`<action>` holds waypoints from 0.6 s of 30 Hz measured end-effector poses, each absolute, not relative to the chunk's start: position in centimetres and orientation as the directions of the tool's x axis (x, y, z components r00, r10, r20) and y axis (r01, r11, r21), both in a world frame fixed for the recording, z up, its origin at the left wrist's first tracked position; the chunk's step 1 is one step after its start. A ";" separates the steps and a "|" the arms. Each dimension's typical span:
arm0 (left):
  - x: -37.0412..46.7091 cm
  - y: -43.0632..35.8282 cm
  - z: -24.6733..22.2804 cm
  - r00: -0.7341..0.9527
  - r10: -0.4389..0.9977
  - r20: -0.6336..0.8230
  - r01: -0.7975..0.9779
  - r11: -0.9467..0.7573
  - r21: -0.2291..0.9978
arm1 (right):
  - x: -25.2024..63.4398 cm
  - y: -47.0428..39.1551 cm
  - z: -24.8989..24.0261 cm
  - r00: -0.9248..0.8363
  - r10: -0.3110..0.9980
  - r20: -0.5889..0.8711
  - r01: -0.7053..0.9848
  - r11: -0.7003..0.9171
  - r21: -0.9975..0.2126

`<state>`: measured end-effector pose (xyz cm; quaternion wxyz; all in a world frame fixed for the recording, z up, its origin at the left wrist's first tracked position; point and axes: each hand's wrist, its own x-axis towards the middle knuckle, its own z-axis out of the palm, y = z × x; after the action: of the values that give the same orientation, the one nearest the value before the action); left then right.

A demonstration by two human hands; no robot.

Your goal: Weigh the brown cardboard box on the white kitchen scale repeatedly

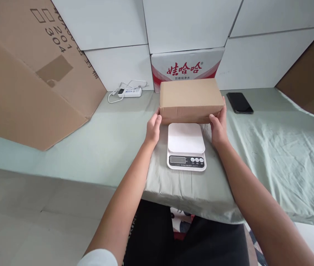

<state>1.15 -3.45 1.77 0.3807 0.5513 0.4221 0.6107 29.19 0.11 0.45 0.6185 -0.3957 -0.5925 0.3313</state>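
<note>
A closed brown cardboard box (191, 98) is between my two hands, just behind a white kitchen scale (186, 138). My left hand (153, 127) grips the box's lower left corner, with the thumb at its front edge. At the right end, my right hand (219, 123) wraps the side, its thumb on the front face and the other fingers partly hidden behind. The scale lies flat with its display and buttons toward me, and nothing rests on its white plate. Whether the box touches the table cannot be seen.
A white and red printed carton (187, 66) stands behind the box against white panels. A black phone (240, 102) lies to the right. At the back left is a white power strip (130, 92) with its cable. A large cardboard carton (35, 85) leans in from the left.
</note>
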 end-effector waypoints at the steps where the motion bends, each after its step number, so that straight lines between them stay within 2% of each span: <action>1: 1.2 -3.7 2.1 -0.107 0.913 0.393 0.013 -0.394 0.919 | 29.2 0.0 0.7 0.073 0.856 0.511 0.077 0.506 -0.859; 4: 1.4 -5.0 3.0 -0.126 0.859 0.496 0.029 -0.496 0.868 | 28.8 -1.5 2.0 0.073 0.790 0.609 0.119 0.599 -0.792; 8: 1.5 -8.3 3.1 -0.159 0.819 0.552 0.037 -0.554 0.832 | 28.4 -5.4 3.5 0.109 0.759 0.641 0.133 0.628 -0.766; 13: 1.5 -12.3 2.1 -0.128 0.839 0.529 0.014 -0.532 0.847 | 28.9 -10.0 2.1 0.158 0.759 0.632 0.165 0.611 -0.774; 18: 1.7 -14.8 1.8 -0.127 0.885 0.447 -0.004 -0.451 0.892 | 29.7 -11.8 -0.2 0.235 0.771 0.593 0.216 0.553 -0.805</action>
<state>1.74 -14.82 1.80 0.3474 0.5617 0.3921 0.6403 29.70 -11.78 -0.16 0.6616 -0.4238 -0.5820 0.2095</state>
